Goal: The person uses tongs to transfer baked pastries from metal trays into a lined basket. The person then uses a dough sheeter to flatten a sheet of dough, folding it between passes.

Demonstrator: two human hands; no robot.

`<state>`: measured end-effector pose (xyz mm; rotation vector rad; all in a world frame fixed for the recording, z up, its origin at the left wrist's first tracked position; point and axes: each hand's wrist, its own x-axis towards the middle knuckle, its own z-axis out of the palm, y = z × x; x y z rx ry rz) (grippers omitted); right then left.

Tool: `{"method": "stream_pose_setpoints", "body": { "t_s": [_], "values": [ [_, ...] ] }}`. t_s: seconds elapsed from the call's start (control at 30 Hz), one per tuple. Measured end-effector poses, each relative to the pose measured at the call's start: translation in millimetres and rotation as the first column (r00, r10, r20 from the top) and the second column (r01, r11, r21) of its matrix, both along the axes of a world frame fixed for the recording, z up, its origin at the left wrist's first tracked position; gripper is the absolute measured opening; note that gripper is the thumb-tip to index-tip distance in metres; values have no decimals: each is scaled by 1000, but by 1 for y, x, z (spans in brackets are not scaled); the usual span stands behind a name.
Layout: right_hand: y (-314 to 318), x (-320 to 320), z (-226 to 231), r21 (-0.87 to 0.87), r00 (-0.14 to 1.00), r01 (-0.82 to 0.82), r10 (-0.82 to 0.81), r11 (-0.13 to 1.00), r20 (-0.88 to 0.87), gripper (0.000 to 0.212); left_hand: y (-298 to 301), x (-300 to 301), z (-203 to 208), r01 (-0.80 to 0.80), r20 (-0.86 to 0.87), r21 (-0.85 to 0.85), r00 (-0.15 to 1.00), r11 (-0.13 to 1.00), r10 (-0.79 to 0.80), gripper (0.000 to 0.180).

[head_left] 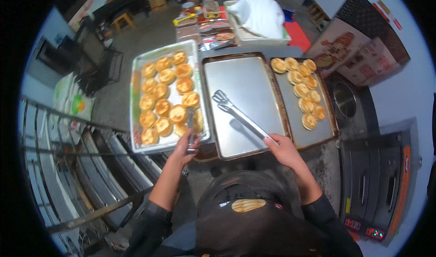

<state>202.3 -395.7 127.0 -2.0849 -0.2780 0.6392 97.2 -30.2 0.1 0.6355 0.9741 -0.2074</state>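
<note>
My right hand point(286, 150) is closed round the handle end of slotted metal tongs point(245, 118), which slant across the bare silver baking tray point(254, 141) in the middle. Over the front right part of a white tray point(136, 145), my left hand point(187, 145) grips a second pair of metal tongs point(190, 123). Their tip points at a round golden-brown pastry point(190, 99); I cannot tell whether it touches. Rows of similar pastries point(161, 91) fill much of that white tray. Paler round pastries point(305, 89) lie on a dark-edged baking tray point(297, 143) at the right.
Behind the trays are packaged goods point(213, 29) and a white tub point(268, 42) with a white cloth point(259, 14) over it. A metal rack point(91, 154) stands at the left, an oven point(377, 184) at the right. A printed carton point(359, 43) is at the far right.
</note>
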Motion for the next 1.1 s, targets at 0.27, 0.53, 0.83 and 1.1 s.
{"method": "stream_pose_setpoints", "body": {
  "t_s": [0.27,0.53,0.83,1.1],
  "values": [
    [-115,-26,-60,292,926,276,-172,916,-337,25,-37,-57,24,-53,96,369,995,928,19,38],
    [-334,-40,-160,222,781,608,-524,762,-341,23,-211,-112,16,60,14,615,996,786,-86,49],
    [-376,-29,-165,47,674,687,-611,725,-414,25,-287,-96,-29,313,-262,745,950,589,-173,47],
    [-362,-58,-139,14,638,701,-618,713,-459,28,-301,-47,-94,-190,64,491,981,850,182,27]
  ]
}}
